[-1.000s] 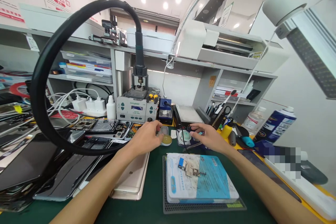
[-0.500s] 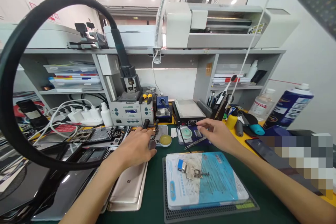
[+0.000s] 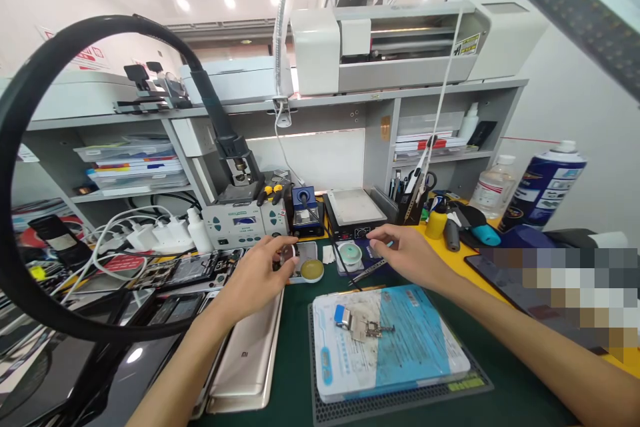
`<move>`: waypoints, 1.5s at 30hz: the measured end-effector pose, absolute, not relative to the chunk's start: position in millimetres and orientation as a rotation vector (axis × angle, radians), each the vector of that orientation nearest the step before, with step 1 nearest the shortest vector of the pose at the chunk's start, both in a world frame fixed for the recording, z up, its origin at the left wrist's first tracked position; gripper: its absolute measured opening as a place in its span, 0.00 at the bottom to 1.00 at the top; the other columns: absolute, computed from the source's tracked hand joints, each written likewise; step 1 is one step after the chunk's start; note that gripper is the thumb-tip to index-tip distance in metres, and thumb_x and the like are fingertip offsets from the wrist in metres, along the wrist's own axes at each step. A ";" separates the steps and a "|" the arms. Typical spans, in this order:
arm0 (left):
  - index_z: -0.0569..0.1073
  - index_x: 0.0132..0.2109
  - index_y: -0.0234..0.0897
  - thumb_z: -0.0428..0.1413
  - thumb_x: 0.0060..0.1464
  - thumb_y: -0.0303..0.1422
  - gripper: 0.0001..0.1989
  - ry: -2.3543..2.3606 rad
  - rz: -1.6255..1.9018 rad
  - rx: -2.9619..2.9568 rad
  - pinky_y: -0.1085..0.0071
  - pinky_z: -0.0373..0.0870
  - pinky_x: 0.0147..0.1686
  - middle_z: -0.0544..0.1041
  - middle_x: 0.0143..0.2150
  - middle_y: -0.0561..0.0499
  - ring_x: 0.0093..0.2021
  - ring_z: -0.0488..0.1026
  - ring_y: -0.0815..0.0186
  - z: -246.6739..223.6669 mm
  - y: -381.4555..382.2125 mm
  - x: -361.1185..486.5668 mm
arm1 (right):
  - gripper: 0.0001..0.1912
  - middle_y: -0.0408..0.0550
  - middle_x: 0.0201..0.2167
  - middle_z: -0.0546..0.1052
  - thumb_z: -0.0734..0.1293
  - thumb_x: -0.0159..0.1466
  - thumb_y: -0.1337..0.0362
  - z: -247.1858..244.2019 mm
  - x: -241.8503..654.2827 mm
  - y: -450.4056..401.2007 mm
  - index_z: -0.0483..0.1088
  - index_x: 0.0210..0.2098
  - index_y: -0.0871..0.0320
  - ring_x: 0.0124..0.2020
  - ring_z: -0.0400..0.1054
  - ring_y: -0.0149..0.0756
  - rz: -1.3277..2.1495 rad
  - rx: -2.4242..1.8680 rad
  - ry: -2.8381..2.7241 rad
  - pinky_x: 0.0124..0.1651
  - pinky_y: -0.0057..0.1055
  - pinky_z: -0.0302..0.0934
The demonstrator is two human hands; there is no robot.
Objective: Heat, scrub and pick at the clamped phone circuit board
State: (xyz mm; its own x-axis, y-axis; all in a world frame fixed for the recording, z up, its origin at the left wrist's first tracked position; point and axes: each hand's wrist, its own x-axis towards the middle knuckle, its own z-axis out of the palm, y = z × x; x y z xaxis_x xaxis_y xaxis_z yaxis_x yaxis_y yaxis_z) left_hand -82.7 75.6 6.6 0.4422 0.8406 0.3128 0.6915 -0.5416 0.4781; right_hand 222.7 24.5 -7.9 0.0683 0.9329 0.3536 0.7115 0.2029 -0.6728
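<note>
My left hand curls round a small dark round item, partly hidden by the fingers, above a grey tray beside the yellow round tin. My right hand hovers with thumb and index finger apart, near the front of the black heating plate and right of the green round container. Tweezers lie just below it. A blue and white box on a dark mat carries a small metal part with a blue end.
Gold phones and opened phones fill the left side. A thick black hose loops over them. The grey station stands behind. Bottles and a blue spray can are at right.
The view has shifted and tilted slightly. My left hand has turned and lifted the dark round item between its fingers. My right hand stays near the heating plate.
</note>
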 end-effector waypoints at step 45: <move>0.74 0.39 0.34 0.60 0.65 0.37 0.10 1.343 0.757 2.373 0.60 0.74 0.48 0.78 0.44 0.49 0.44 0.76 0.62 -18.0 64.1 -47.3 | 0.11 0.48 0.37 0.83 0.64 0.66 0.63 -5.2 209.9 15.3 0.80 0.40 0.55 0.31 0.73 0.40 0.276 -1.580 -1.769 0.34 0.33 0.65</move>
